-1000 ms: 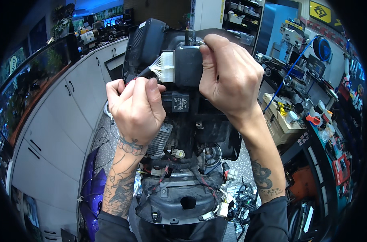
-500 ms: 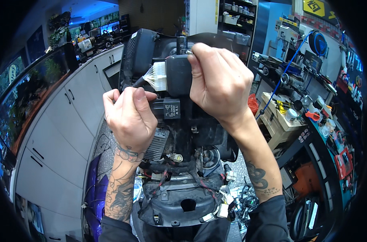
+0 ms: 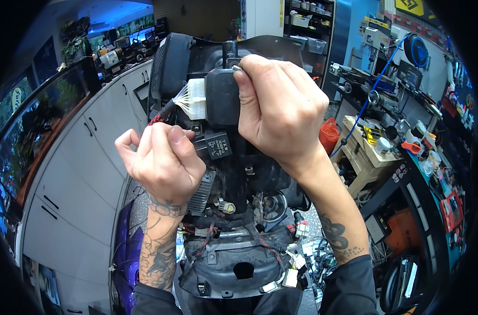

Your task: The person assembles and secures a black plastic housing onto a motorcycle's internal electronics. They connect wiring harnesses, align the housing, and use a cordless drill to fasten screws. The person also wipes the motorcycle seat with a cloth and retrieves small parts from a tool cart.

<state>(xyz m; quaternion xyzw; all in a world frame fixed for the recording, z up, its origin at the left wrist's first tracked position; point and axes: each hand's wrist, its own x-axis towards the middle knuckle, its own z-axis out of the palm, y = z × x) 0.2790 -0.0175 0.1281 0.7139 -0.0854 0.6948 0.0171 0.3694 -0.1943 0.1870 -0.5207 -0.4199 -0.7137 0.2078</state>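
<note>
My right hand pinches a small silvery metal piece at the upper corner of a flat black box. Plugged into that box's left side is a white multi-pin connector, whose pale wires gather into a dark sheathed cable. My left hand is closed just below this cable; what its fingers hold is hidden. Right beside its thumb sits a black square relay, slightly tilted. Frayed red strands show above the left fingers.
Below are a finned metal part, loose plugs and a black plastic panel with red and black wiring. A purple panel stands at left, near white cabinets. A wooden stand is at right.
My left hand has shifted left and slightly down, baring more of the cable and the red strands. The relay has tilted. The black box appears farther left; the right hand still pinches.
</note>
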